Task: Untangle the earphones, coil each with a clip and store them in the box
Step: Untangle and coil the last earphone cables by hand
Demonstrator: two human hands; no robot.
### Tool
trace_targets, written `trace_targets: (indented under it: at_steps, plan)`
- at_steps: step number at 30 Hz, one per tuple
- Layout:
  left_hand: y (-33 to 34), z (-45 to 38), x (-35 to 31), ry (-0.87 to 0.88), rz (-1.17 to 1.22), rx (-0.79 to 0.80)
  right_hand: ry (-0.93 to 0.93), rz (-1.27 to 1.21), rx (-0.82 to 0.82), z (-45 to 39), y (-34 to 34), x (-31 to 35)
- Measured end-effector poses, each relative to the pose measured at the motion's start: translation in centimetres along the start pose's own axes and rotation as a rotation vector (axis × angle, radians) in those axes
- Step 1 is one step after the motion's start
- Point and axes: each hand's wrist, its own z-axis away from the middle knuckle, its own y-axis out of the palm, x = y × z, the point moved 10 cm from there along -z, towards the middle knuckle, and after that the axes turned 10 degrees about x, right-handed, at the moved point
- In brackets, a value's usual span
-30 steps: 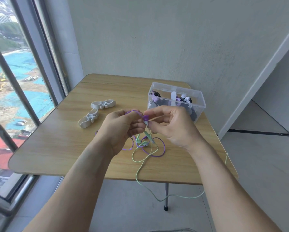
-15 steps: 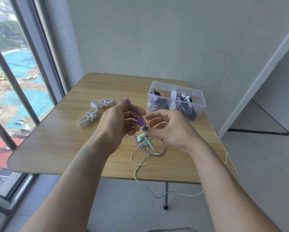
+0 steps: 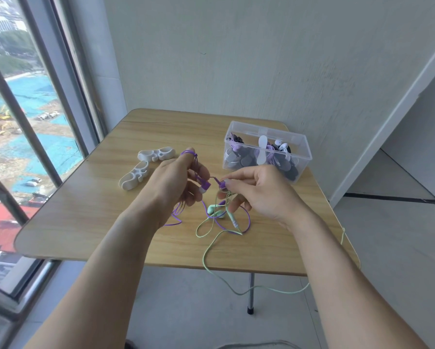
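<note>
Untangling is in hand. Left hand [image 3: 176,182] holds purple earphones [image 3: 205,185], cord looped over a fingertip; right hand [image 3: 258,191] pinches the other purple bud. Green earphones [image 3: 215,210] lie tangled beneath, near the box [image 3: 303,144]. Next: draw purple cord free.

Purple earphones [image 3: 206,185] dead centre, mint-green earphones [image 3: 215,210] at six o'clock of them, two white clips [image 3: 145,167] at nine, clear box [image 3: 266,152] at two, wood-grain table [image 3: 85,210].
</note>
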Motion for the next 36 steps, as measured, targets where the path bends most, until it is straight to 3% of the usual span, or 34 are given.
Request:
trace_targets:
  at_steps: [6, 10, 15, 18, 20, 23, 28, 31, 33, 36]
  plan:
    - [0.5, 0.2, -0.1, -0.02, -0.041, 0.057, 0.011, 0.097, 0.03, 0.2, 0.1, 0.3]
    - [0.9, 0.4, -0.4, -0.006, -0.078, 0.074, 0.08, -0.003, 0.118, 0.3, 1.0, -0.6]
    - [1.4, 0.6, -0.1, -0.009, 0.245, 0.086, 0.119, -0.315, 0.333, 0.7, 2.8, -1.3]
    - [0.8, 0.5, -0.3, 0.012, 0.497, 0.061, 0.132, -0.265, 0.403, 0.9, 2.9, -1.7]
    - [0.3, 0.4, -0.8, 0.043, 0.501, 0.075, 0.139, -0.247, 0.402, 0.9, 2.9, -2.0]
    - [-0.6, 0.4, -0.9, 0.055, 0.442, 0.028, 0.111, -0.336, 0.218, 0.3, 1.4, -1.9]
    - [-4.0, 0.8, -1.1, 0.121, 0.232, -0.258, -0.012, -0.038, -0.538, 1.8, -7.9, -1.0]
    - [-5.9, 1.0, -1.8, 0.186, 0.079, -0.346, -0.104, 0.133, -0.826, 4.3, -11.6, 0.2]
    - [-7.5, 1.0, -1.8, 0.183, -0.031, -0.424, -0.029, 0.253, -0.801, 4.4, -12.1, 0.1]
    - [-8.6, 0.8, -0.9, 0.084, -0.22, -0.438, 0.251, 0.435, -0.47, 2.5, -10.8, -3.2]
